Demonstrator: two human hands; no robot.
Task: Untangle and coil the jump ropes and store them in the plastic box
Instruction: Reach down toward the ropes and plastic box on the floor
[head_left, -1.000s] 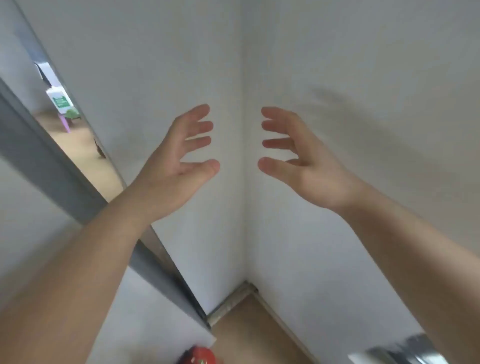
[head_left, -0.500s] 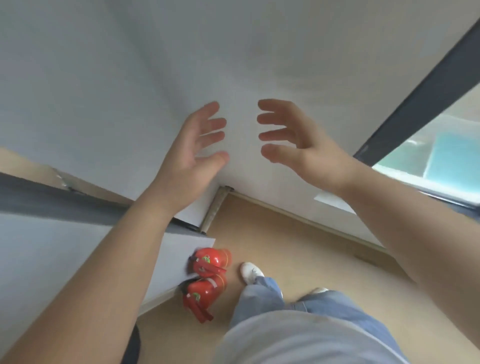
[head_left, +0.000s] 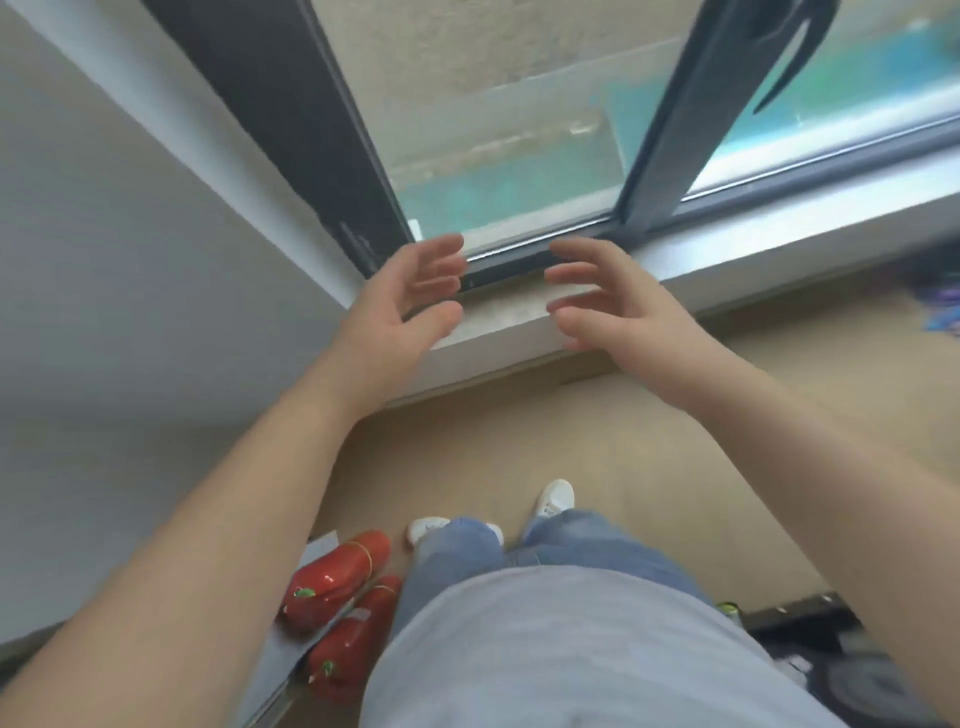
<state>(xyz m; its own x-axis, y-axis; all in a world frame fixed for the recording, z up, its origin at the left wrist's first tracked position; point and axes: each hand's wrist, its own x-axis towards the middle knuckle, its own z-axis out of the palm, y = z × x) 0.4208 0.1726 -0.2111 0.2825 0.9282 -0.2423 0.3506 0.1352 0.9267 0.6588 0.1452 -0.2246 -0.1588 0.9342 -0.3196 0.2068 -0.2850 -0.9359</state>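
The upper half of the view, from 10 to 2 o'clock, is taken up by a dark-framed window (head_left: 493, 130). A pale wall (head_left: 104, 260) is spread across 9 o'clock, and a light sill (head_left: 779, 208) is run beneath the glass toward 3 o'clock. A tan floor (head_left: 519, 441) is seen at the centre, and a grey shirt (head_left: 571, 649) is looked down upon at 6 o'clock. Both bare forearms are stretched toward the sill. Two red fire extinguishers (head_left: 337, 566) are laid by the wall at 7 o'clock, and a dark object (head_left: 831, 670), too blurred to be named, is found at 5 o'clock. The left hand (head_left: 400, 296) and right hand (head_left: 618, 306) are held just above centre, palms turned toward each other, fingers spread and loosely bent. Nothing is gripped by either, and a gap is left between them. White shoes (head_left: 556, 496) are seen just below centre.

Neither the jump ropes nor the plastic box can be made out. A purple-blue blur (head_left: 940, 306) at the 3 o'clock edge cannot be identified. The task is judged not yet begun, the step in hand being the finding of the ropes. For the next move, the ropes would need to be located and one taken up before any untangling.
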